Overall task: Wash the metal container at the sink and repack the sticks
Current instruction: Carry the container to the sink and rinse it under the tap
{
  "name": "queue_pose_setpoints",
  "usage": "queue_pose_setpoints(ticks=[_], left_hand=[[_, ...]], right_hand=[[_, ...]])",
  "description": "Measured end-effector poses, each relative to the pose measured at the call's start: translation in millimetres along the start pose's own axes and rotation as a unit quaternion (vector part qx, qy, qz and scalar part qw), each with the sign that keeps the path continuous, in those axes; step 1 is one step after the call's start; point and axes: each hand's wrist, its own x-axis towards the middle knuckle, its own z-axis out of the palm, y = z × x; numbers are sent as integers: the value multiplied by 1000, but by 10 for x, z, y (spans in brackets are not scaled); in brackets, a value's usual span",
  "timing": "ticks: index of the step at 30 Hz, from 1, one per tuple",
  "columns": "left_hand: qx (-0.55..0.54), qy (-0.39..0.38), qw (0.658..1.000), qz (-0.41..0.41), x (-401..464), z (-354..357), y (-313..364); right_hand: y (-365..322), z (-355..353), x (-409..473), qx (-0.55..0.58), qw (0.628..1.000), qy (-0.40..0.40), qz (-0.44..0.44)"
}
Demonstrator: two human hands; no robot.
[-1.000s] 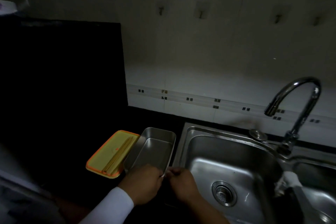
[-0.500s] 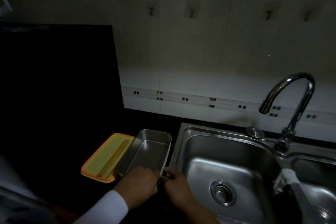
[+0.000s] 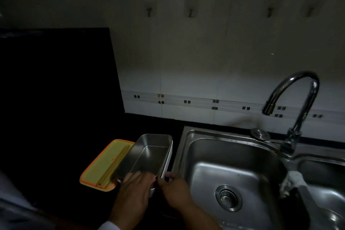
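A rectangular metal container [image 3: 149, 153] stands on the dark counter just left of the sink [image 3: 186, 147], seated in a white outer box whose edge shows on its right side. My left hand [image 3: 133, 190] grips the container's near rim, fingers reaching inside. My right hand [image 3: 174, 190] pinches the near right corner of the white box. Left of the container lies a yellow lid with an orange rim [image 3: 100, 166], and two thin sticks [image 3: 113, 168] rest lengthwise on it.
The steel sink bowl has a round drain [image 3: 228, 197]. A curved tap [image 3: 296, 99] rises at the back right, with a small round plug [image 3: 259, 133] beside it. A whitish cloth [image 3: 294, 181] hangs over the divider to a second bowl. A black panel stands at the left.
Both hands stay at the container's near end; the left fingers now reach further over the rim. The view has drifted slightly, nothing else moved.
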Motion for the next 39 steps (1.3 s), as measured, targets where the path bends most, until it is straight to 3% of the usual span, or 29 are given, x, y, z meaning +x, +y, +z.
queue_pose_setpoints(ticks=[4, 8, 10, 12, 15, 17, 19, 22, 24, 27, 29, 30, 34, 36, 39], left_hand=[[22, 120, 992, -14, 179, -122, 114], [46, 172, 984, 23, 378, -336, 222], [37, 165, 981, 92, 404, -351, 333], [31, 137, 978, 154, 393, -291, 481], [44, 80, 970, 224, 388, -70, 762], [25, 47, 970, 236, 422, 68, 954], [-48, 33, 983, 175, 477, 155, 1128], [-154, 46, 984, -74, 652, 244, 1317], [-286, -26, 930, -231, 815, 397, 1341], [-483, -155, 784, -358, 1059, 669, 1323], [-563, -191, 697, -402, 1183, 872, 1387], [-571, -199, 689, -401, 1216, 953, 1440], [-551, -201, 719, -373, 1292, 1327, 1555], [-563, -197, 713, -369, 1355, 1443, 1631], [-582, -180, 706, -360, 1466, 1618, 1718]], right_hand=[[4, 21, -14, -19, 1000, -19, 12], [75, -40, 21, 72, 996, -34, 30], [9, -203, -15, 202, 978, -27, 32], [-135, -489, -109, 323, 943, -72, 40], [-76, -910, -92, 291, 954, -75, 8], [106, -1140, 10, 230, 973, -12, 10], [234, -1362, 18, 177, 983, 50, 4], [379, -1728, 33, 159, 985, 62, 22], [511, -1952, 49, 132, 990, 54, 18], [670, -2173, 154, 126, 991, 37, 16], [717, -2295, 255, 135, 990, 43, 24], [701, -2370, 301, 144, 987, 62, 31], [821, -3097, 743, 171, 935, 304, 70], [1049, -3513, 1065, 204, 918, 324, 108], [960, -3726, 1208, 327, 907, 243, 107]])
